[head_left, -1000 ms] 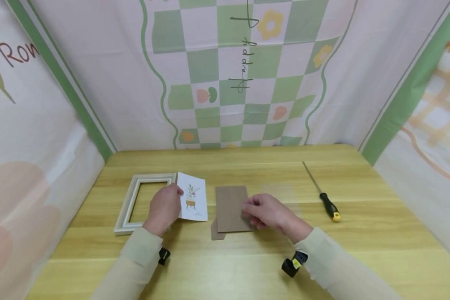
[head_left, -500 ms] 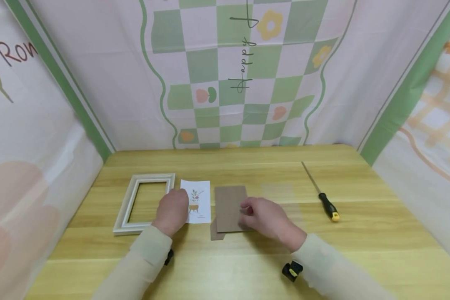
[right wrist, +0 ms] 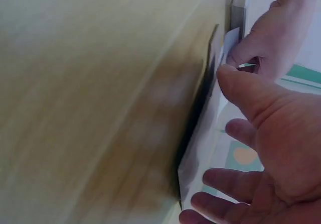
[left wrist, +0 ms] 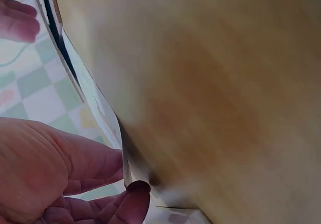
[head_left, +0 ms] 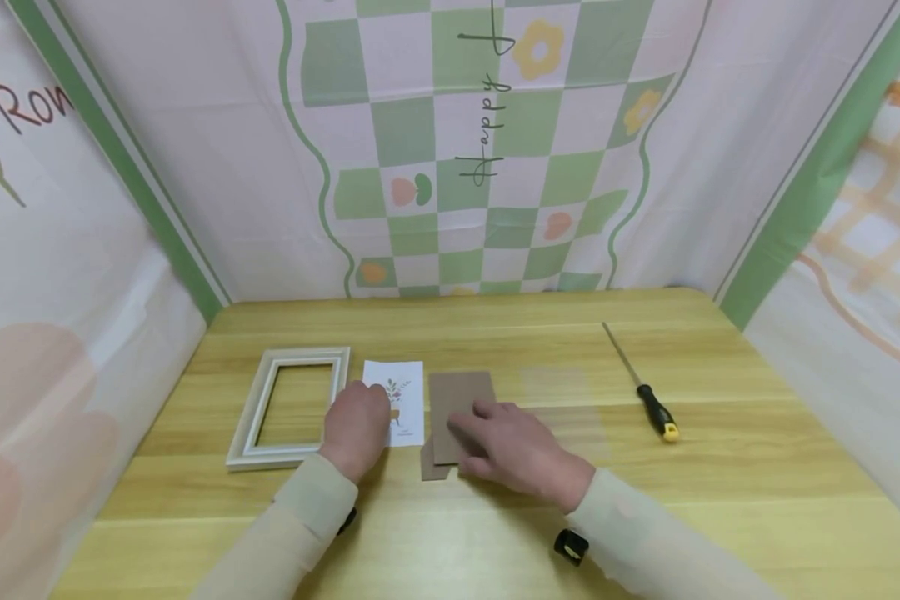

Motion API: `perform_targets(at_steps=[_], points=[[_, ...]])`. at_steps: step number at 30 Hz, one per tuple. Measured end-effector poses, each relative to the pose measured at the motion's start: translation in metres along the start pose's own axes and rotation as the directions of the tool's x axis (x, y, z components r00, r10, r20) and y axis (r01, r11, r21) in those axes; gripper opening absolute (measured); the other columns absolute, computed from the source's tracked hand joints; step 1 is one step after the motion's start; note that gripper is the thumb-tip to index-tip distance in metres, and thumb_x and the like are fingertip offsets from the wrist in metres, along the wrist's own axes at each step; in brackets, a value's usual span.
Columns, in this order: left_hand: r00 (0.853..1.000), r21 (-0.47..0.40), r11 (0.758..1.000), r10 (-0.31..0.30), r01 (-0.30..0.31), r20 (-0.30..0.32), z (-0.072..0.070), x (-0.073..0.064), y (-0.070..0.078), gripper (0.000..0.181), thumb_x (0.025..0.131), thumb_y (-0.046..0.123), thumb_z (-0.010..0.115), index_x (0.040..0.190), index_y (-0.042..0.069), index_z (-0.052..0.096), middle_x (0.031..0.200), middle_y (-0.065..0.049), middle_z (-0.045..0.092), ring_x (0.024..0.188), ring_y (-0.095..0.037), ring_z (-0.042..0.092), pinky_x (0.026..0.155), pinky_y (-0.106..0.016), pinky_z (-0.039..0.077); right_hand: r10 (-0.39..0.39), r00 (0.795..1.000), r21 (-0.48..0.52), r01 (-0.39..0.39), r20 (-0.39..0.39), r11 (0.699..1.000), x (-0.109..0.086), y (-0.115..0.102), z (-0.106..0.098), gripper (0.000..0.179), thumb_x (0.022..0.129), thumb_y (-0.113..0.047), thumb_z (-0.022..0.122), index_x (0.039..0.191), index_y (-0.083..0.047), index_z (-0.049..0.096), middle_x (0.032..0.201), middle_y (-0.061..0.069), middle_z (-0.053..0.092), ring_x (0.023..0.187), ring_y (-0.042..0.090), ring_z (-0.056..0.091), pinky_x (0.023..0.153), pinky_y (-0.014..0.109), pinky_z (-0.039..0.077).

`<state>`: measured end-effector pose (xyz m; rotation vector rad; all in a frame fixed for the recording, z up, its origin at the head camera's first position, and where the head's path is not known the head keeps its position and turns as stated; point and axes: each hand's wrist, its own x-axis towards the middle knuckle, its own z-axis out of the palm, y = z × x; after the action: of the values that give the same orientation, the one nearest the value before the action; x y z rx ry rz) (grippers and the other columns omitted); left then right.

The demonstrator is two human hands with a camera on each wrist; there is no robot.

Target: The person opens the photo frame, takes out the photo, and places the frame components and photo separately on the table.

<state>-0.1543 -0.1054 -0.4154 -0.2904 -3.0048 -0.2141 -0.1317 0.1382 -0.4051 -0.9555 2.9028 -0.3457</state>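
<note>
My left hand (head_left: 356, 427) pinches the left edge of a white card (head_left: 414, 421) printed with a potted plant. Up close in the left wrist view, that edge of the card (left wrist: 103, 113) bends up between thumb and fingertip. Just right of it lies a brown backing board (head_left: 453, 400), a cut-cornered brown flap (head_left: 435, 471) showing from under its near edge. My right hand (head_left: 521, 450) is over the board's right part, hiding some of it. Seen from the right wrist, the fingers of that hand (right wrist: 271, 148) are spread and relaxed, with nothing gripped.
A white picture frame (head_left: 251, 417) lies flat at the left, its near right corner close to my left hand. Beyond my right hand is a faint transparent sheet (head_left: 558, 392). A screwdriver (head_left: 656, 412) with a black and yellow handle lies farther right. Printed cloth encloses the table's back and sides.
The left hand has brought the card down from a raised tilt to the table, a little to the right. The right hand has moved left over the brown board, its fingers straightening.
</note>
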Motion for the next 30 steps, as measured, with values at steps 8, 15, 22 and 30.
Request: perform_targets(at_steps=[8,15,22,30], points=[[1.0,0.06,0.998,-0.002,0.002,0.006,0.0014,-0.001,0.0047,0.015,0.092,-0.001,0.066,0.077,0.001,0.065,0.073,-0.015,0.064,0.073,-0.031,0.066,0.066,-0.047,0.06,0.069,0.997,-0.085,-0.066,0.03,0.994,0.0021,-0.0042,0.0068,0.055,0.096,-0.043,0.074,0.144,-0.019,0.063,0.139,0.021,0.062,0.117,0.041,0.065,0.097,0.056,0.054],[1.0,0.065,0.998,-0.013,0.012,0.023,0.0029,-0.0001,0.0051,0.015,0.092,0.001,0.066,0.077,0.001,0.067,0.075,-0.016,0.066,0.075,-0.033,0.067,0.069,-0.049,0.06,0.124,0.991,-0.127,-0.117,0.05,0.985,0.0027,-0.0073,0.007,0.052,0.098,-0.044,0.071,0.145,-0.023,0.062,0.143,0.017,0.061,0.122,0.039,0.063,0.099,0.055,0.054],[1.0,0.058,0.998,-0.028,0.028,0.006,0.0014,-0.0012,0.0056,0.019,0.093,0.008,0.071,0.076,0.0,0.067,0.074,-0.017,0.066,0.072,-0.034,0.066,0.064,-0.048,0.06,0.11,0.993,-0.133,-0.104,0.04,0.986,0.0037,-0.0074,0.006,0.051,0.098,-0.043,0.072,0.143,-0.022,0.064,0.138,0.016,0.063,0.116,0.037,0.065,0.094,0.053,0.056],[0.999,0.079,0.996,-0.032,0.03,0.033,0.0013,-0.0006,0.0049,0.022,0.096,0.015,0.072,0.079,0.001,0.069,0.077,-0.017,0.067,0.075,-0.033,0.067,0.068,-0.047,0.06,0.094,0.995,-0.13,-0.092,0.016,0.987,0.0046,-0.0065,0.0071,0.05,0.097,-0.041,0.074,0.141,-0.021,0.066,0.131,0.015,0.064,0.107,0.033,0.065,0.089,0.05,0.057]])
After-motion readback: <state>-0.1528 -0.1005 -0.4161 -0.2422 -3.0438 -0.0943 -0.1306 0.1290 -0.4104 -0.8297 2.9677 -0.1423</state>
